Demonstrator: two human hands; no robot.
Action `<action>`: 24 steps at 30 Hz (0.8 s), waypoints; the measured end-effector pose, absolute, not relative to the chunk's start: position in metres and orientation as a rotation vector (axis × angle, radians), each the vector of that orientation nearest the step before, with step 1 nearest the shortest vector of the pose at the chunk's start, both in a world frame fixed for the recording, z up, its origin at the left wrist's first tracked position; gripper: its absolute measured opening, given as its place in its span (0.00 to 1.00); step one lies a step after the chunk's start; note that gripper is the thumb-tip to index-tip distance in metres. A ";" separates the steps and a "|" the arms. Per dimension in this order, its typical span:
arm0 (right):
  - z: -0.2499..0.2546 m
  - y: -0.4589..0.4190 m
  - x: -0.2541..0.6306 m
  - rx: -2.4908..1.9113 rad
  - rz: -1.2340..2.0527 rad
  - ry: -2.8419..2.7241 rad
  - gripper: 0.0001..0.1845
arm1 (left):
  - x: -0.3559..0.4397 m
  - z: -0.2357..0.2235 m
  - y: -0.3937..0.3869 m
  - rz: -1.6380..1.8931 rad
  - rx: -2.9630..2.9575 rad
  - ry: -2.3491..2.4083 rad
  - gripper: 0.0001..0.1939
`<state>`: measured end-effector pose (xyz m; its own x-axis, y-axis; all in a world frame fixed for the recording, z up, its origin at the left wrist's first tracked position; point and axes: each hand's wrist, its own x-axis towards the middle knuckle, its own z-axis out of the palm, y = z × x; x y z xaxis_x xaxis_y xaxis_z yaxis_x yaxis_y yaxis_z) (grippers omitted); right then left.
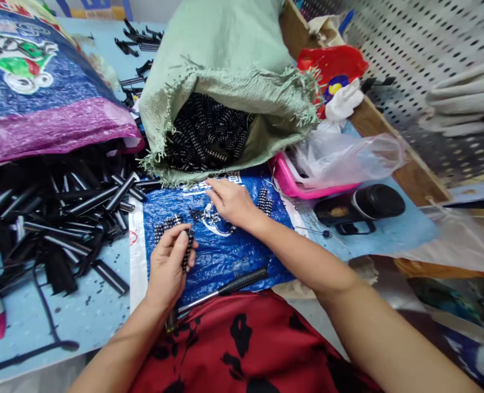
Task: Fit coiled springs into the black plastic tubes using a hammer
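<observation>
My left hand [169, 266] is closed around a small stack of black studded strips [188, 248], held upright over a blue plastic sheet [225, 256]. My right hand [230, 201] reaches forward onto the same sheet, fingers curled over small black pieces just below the mouth of a green woven sack [225, 82]. The sack lies open on its side and is full of the same black studded strips [205, 136]. More strips [264, 201] lie loose on the sheet beside my right hand. A black-handled tool [229, 286] lies near my lap.
A heap of black tubes [62, 213] covers the left of the table. A blue and purple bag [33, 82] lies at the back left. A pink tray [295, 183], clear plastic bag [348, 158], black cup [360, 207] and red bag [332, 68] sit right.
</observation>
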<state>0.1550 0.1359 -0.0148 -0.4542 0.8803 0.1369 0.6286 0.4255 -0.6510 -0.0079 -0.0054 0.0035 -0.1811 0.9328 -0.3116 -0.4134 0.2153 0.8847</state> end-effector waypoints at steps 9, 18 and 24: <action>-0.025 0.154 0.175 -1.223 0.409 -2.570 0.12 | -0.018 0.007 -0.003 1.341 0.457 1.190 0.19; -0.013 0.078 0.158 -0.984 1.940 -0.846 0.21 | 0.000 0.006 0.002 1.122 0.568 1.104 0.19; -0.010 0.068 0.158 -0.926 2.021 -0.721 0.22 | 0.003 0.005 0.002 1.122 0.591 1.128 0.19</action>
